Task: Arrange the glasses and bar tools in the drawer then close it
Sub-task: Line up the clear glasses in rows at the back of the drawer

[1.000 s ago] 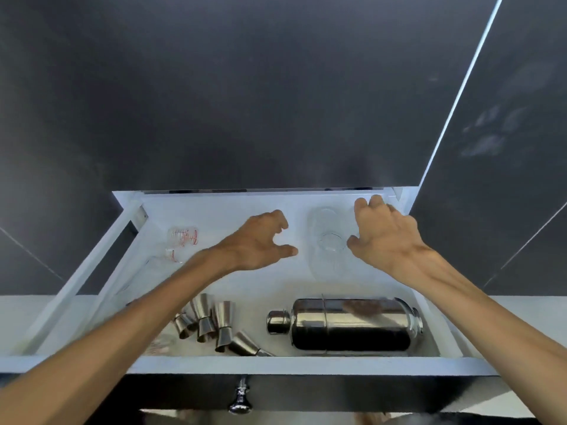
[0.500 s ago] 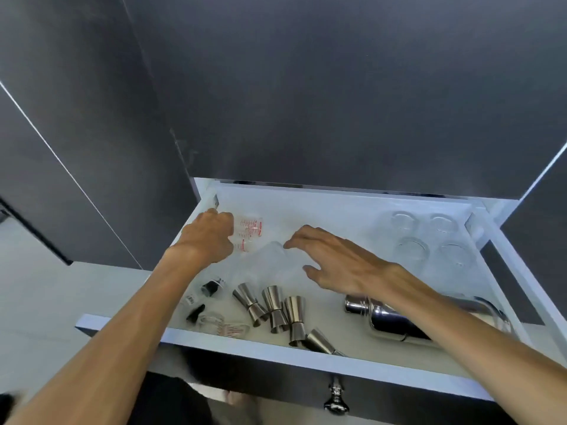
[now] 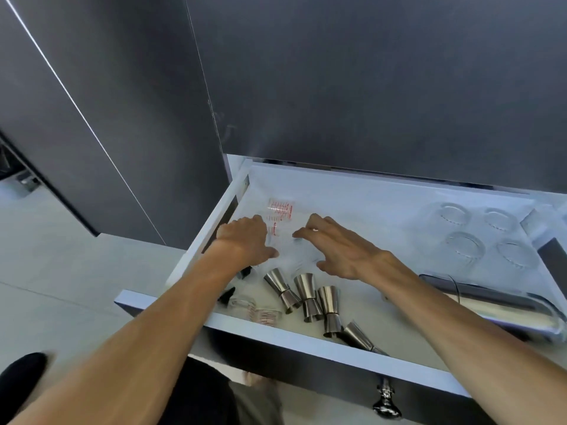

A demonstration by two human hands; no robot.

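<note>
Both hands, left and right, were half-curled around clear glasses at the drawer left rear, grasp unconfirmed; the next move likely required aligning them.

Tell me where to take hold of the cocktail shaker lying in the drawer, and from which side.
Grip the cocktail shaker around the middle of its body, coming down from above. It lies on its side along the right front of the drawer, so its round flank faces up. The right forearm hides its cap end.
</note>
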